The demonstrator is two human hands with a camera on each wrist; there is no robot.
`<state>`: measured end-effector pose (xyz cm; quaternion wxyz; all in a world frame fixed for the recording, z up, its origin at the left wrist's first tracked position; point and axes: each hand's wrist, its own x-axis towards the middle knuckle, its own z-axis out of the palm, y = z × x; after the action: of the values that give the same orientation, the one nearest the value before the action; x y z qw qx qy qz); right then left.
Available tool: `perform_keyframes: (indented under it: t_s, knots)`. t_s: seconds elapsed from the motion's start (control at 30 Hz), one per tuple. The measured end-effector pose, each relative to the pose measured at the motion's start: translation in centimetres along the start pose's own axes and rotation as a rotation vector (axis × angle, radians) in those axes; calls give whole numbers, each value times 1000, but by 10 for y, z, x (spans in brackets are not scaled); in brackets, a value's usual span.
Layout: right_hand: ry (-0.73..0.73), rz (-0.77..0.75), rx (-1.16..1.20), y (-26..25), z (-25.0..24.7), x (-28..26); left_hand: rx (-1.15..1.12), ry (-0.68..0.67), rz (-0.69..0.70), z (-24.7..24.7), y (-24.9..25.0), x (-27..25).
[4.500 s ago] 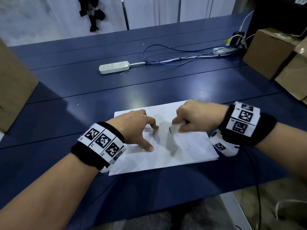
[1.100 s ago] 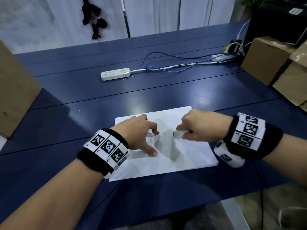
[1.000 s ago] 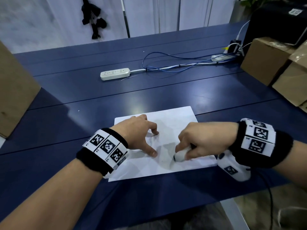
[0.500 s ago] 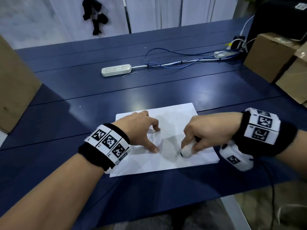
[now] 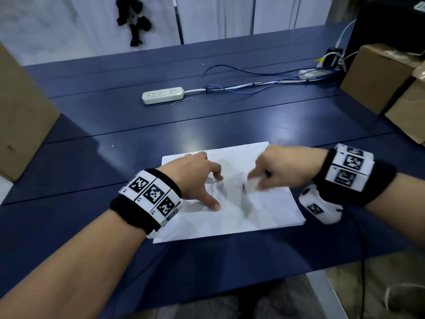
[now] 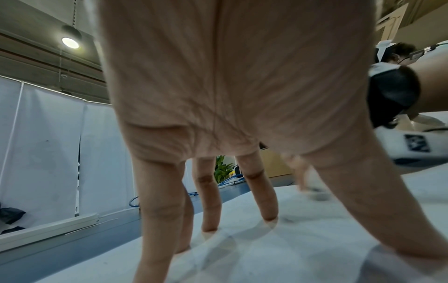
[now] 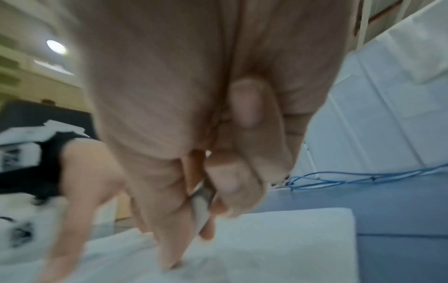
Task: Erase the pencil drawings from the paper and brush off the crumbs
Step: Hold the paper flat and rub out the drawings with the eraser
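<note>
A white sheet of paper (image 5: 271,210) lies near the front edge of the dark blue table (image 5: 230,125). My left hand (image 5: 216,192) stands on the sheet with fingers and thumb spread, and its straight fingertips (image 6: 269,218) press down on the paper (image 6: 290,252). My right hand (image 5: 255,180) is blurred by motion and grips a small white eraser (image 5: 251,184) against the middle of the sheet. In the right wrist view the eraser (image 7: 201,206) sits pinched between thumb and curled fingers above the paper (image 7: 278,239). Faint grey marks show on the sheet below it.
A white power strip (image 5: 162,95) with blue and white cables (image 5: 241,86) lies across the far part of the table. Cardboard boxes stand at the left (image 5: 20,116) and at the right (image 5: 377,77). The table's front edge runs just below the sheet.
My right hand has rubbed the eraser from the near part of the sheet back toward its middle, away from me. The left hand has stayed pressed on the paper.
</note>
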<state>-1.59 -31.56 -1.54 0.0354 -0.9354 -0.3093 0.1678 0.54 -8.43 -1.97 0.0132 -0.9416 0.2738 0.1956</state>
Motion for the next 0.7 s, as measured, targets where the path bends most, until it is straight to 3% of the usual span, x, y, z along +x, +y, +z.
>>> perform_keyframes:
  t_s: [0.07, 0.13, 0.27, 0.33, 0.53, 0.6, 0.7]
  knots:
    - [96, 99, -88, 8, -4, 9, -6, -2, -3, 0, 0, -1]
    - [104, 74, -131, 8, -1, 7, -4, -2, -3, -1, -1, -1]
    - [-157, -154, 72, -13, 5, -16, -6, 1, 1, 0, -2, 0]
    - [-197, -141, 112, -15, 4, -17, -6, -2, 3, 1, -1, 0]
    - [147, 145, -145, 11, 0, 12, -2, -1, -3, 0, 0, -1]
    - [93, 55, -136, 4, 3, 5, 1, 3, -1, 0, -1, -2]
    - [-128, -158, 57, -11, 7, -14, -3, 5, 5, 0, -2, -1]
